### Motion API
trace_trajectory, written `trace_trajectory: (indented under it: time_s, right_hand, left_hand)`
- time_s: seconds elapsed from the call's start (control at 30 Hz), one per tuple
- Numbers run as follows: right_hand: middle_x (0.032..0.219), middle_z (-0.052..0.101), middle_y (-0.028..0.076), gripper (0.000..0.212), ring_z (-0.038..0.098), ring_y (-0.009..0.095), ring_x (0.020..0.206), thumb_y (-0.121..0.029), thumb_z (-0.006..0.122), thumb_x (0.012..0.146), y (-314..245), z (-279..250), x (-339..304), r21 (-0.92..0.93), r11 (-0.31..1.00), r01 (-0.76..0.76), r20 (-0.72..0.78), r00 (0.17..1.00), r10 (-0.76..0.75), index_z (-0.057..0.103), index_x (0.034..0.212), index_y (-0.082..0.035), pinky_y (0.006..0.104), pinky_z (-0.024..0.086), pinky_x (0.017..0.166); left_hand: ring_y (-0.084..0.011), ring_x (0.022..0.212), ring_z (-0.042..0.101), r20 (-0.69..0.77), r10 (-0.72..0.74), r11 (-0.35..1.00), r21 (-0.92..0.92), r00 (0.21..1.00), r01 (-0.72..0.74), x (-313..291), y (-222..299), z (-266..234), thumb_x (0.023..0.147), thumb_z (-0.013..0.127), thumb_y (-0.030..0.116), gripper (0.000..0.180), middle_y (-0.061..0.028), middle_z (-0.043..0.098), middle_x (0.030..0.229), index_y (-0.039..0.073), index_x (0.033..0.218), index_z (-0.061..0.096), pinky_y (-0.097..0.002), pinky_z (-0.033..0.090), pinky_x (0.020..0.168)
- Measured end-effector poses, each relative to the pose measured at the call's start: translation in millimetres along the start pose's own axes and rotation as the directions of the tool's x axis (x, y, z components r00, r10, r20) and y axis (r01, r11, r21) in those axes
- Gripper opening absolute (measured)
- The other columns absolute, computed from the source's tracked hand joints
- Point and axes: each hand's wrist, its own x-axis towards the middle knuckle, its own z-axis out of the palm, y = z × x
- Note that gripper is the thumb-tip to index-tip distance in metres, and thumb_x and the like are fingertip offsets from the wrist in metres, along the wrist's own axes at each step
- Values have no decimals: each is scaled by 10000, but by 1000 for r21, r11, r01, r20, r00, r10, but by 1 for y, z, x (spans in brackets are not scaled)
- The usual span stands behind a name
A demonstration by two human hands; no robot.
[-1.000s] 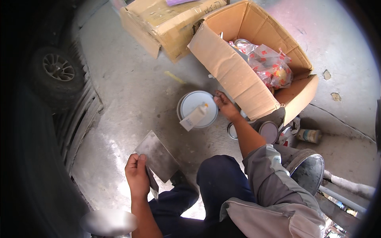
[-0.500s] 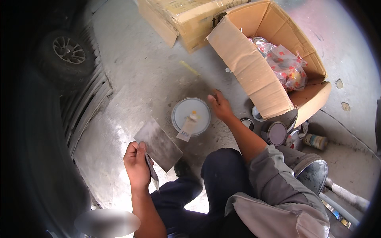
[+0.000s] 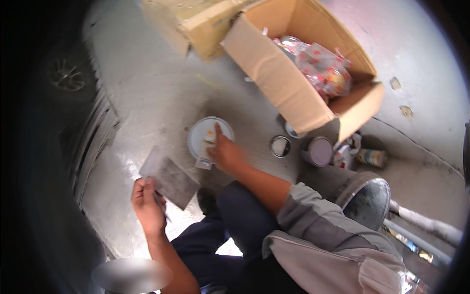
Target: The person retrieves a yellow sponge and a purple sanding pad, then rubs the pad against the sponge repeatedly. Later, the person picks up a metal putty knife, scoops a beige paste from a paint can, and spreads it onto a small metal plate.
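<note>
A flat, dark grey rectangular plate (image 3: 169,179) is pinched in my left hand (image 3: 148,203), at the lower left. Under that hand's fingers a second thin, flat piece shows, too blurred to name. My right hand (image 3: 228,156) is over the right side of a round pale-lidded can (image 3: 196,131) on the floor. Its index finger points across the lid and its thumb is near a small whitish flat scraper (image 3: 204,158) lying there. The fingers look apart; any touch on the scraper is unclear. A dab of orange-yellow paste (image 3: 210,133) sits beside the scraper's upper end.
An open cardboard box (image 3: 279,73) holding red-patterned plastic wrap (image 3: 325,68) stands at the far right, with another carton (image 3: 210,29) behind. Small cans (image 3: 320,152) and a tipped bucket (image 3: 364,201) lie to my right. A vehicle wheel (image 3: 67,76) is at the left.
My right hand has come from beside the can to over its lid, reaching the scraper. My left hand still holds the plate. The whole view has shifted, moving the scene leftward.
</note>
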Motion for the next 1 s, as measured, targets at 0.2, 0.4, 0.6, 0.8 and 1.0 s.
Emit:
trace_trajectory:
  time_s: [0.2,0.4,0.6,0.8,1.0]
  right_hand:
    - [923,620,147,837,628,307,799,-86,683,792,16,-5,4,407,913,-1,-85,996,40,227,1494,-62,387,513,771]
    - [848,604,140,780,612,285,771,-83,700,774,78,-73,7,410,908,80,-347,935,74,309,1447,-39,375,513,753]
    - [1066,632,202,670,605,400,978,-180,641,797,198,-29,-3,29,993,-117,-169,978,120,376,1395,-32,435,483,876]
    - [1035,647,202,614,624,388,944,-107,612,798,226,2,-19,-35,985,-171,-156,974,164,397,1369,-45,466,496,825]
    - [946,666,199,505,659,336,873,-102,617,822,118,-39,5,214,977,26,-191,981,16,478,1302,-31,422,513,769]
  left_hand:
    - [-32,408,399,-23,53,998,31,998,-52,-4,2,6,972,559,213,195,39,434,526,110,813,514,-187,294,354]
    - [-33,419,396,-14,68,997,33,998,-68,-8,6,14,973,558,216,198,36,428,536,100,820,512,-193,299,361]
    - [-32,418,385,76,92,996,13,993,-93,-7,14,22,977,549,207,204,37,430,544,98,809,512,-196,293,363]
    - [-32,413,378,69,91,996,9,993,-91,-6,13,19,982,538,194,217,42,420,557,95,793,499,-194,281,360]
    - [-34,407,375,27,106,994,-26,994,-105,1,17,9,984,535,195,216,39,420,557,92,798,502,-196,285,359]
